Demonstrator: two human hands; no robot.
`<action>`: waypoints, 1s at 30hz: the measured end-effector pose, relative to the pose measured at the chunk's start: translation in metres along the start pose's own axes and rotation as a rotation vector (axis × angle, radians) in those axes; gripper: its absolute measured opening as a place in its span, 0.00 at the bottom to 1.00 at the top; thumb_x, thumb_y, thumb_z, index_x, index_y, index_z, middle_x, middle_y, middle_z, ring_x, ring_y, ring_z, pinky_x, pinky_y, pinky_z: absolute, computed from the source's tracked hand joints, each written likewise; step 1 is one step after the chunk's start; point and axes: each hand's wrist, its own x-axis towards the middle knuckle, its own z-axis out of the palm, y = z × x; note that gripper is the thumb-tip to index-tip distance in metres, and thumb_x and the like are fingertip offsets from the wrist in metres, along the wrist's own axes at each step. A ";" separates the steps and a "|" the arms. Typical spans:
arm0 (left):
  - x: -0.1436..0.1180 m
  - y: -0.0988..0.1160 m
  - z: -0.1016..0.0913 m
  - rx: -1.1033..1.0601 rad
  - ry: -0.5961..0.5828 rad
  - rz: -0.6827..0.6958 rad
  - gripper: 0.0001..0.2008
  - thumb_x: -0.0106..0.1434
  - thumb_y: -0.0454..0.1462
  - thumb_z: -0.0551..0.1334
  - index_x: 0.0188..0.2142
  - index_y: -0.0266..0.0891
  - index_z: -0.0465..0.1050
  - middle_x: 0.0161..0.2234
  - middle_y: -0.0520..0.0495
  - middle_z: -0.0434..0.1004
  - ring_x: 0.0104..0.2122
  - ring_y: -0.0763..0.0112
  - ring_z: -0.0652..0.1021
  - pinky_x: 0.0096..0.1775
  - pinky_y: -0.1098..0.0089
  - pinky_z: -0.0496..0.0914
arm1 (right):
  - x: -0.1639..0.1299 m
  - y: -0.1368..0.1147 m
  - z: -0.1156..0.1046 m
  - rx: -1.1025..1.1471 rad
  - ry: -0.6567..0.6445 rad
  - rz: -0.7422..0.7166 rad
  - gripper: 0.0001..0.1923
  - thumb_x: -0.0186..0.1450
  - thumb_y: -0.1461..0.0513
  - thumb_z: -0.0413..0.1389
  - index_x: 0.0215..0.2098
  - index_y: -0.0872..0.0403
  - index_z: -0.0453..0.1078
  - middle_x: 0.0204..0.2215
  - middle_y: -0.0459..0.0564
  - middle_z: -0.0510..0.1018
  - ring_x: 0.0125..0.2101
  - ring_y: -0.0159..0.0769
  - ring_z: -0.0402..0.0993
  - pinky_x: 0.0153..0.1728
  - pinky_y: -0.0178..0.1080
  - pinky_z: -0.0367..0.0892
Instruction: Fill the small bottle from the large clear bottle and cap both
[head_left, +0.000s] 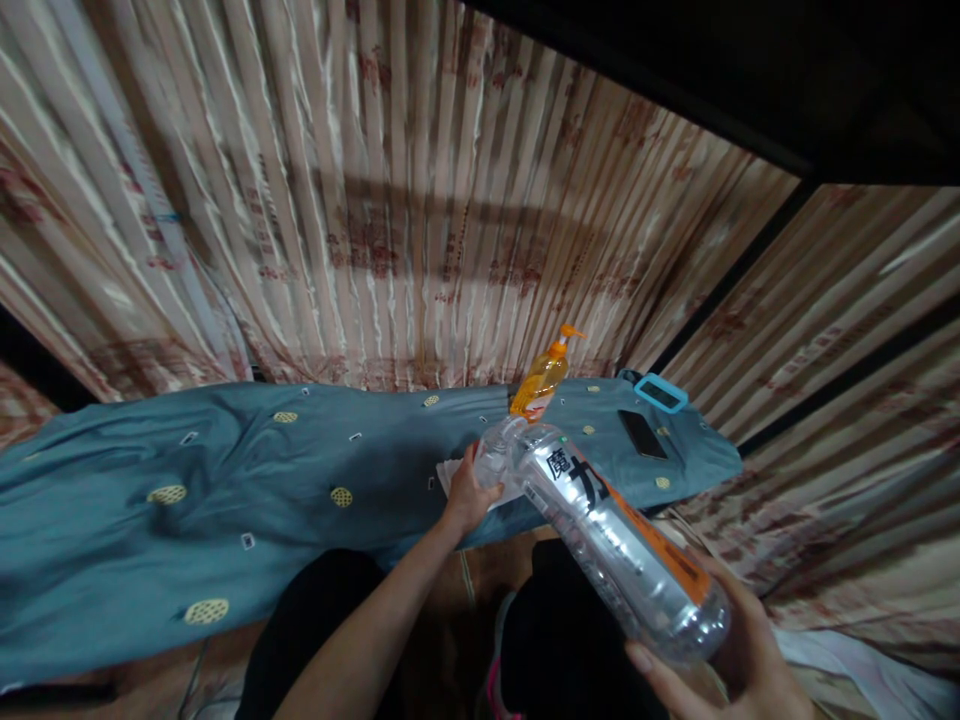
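Note:
My left hand [472, 492] is closed around a clear plastic cup [491, 455], held above the blue cloth. My right hand [739, 650] grips the base of a large clear plastic bottle [607, 540] with a silver and orange label. The bottle is tilted, its neck end pointing down and left at the cup. Whether neck and cup touch I cannot tell, nor whether any liquid is running. Under the cup, a white sheet [448, 476] lies partly hidden. Just beyond stands a pump bottle [540, 385] of orange-yellow liquid.
A blue bed sheet [390, 530] with yellow patterns covers the long surface. On its right lie a black phone [642, 435] and a blue-framed object [661, 392]. Pleated curtains [420, 200] hang behind, and a dark frame bar [731, 280] slants at the right.

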 end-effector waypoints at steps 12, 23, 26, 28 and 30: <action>0.002 -0.007 0.004 -0.074 -0.009 0.037 0.39 0.48 0.29 0.71 0.60 0.39 0.65 0.55 0.41 0.77 0.55 0.55 0.77 0.61 0.54 0.68 | -0.002 -0.006 -0.001 -0.093 0.037 -0.052 0.45 0.54 0.46 0.69 0.62 0.54 0.60 0.52 0.62 0.79 0.47 0.51 0.82 0.39 0.39 0.80; 0.002 -0.008 0.006 -0.096 -0.007 0.011 0.39 0.48 0.29 0.72 0.59 0.40 0.65 0.54 0.43 0.77 0.54 0.57 0.78 0.61 0.55 0.69 | -0.004 -0.004 -0.003 -0.169 0.042 -0.110 0.46 0.54 0.45 0.68 0.64 0.54 0.59 0.54 0.62 0.77 0.48 0.52 0.81 0.36 0.38 0.81; 0.001 -0.005 0.005 -0.079 -0.013 0.020 0.38 0.48 0.29 0.71 0.59 0.39 0.65 0.54 0.43 0.77 0.54 0.57 0.77 0.61 0.56 0.69 | -0.006 -0.001 -0.002 -0.196 0.051 -0.070 0.48 0.53 0.44 0.69 0.64 0.54 0.60 0.55 0.62 0.77 0.49 0.53 0.80 0.34 0.37 0.80; 0.000 -0.002 0.004 -0.073 -0.014 0.025 0.37 0.48 0.29 0.71 0.58 0.39 0.66 0.54 0.43 0.77 0.54 0.57 0.77 0.61 0.56 0.69 | -0.007 0.001 -0.001 -0.190 0.064 -0.053 0.50 0.51 0.43 0.69 0.64 0.54 0.60 0.55 0.61 0.76 0.49 0.54 0.80 0.34 0.38 0.80; 0.000 0.001 0.003 -0.072 -0.017 0.030 0.37 0.48 0.29 0.71 0.59 0.38 0.65 0.54 0.42 0.77 0.55 0.57 0.77 0.61 0.56 0.68 | -0.007 0.002 0.000 -0.158 0.064 -0.040 0.51 0.50 0.44 0.70 0.65 0.54 0.59 0.56 0.61 0.76 0.51 0.54 0.78 0.34 0.38 0.80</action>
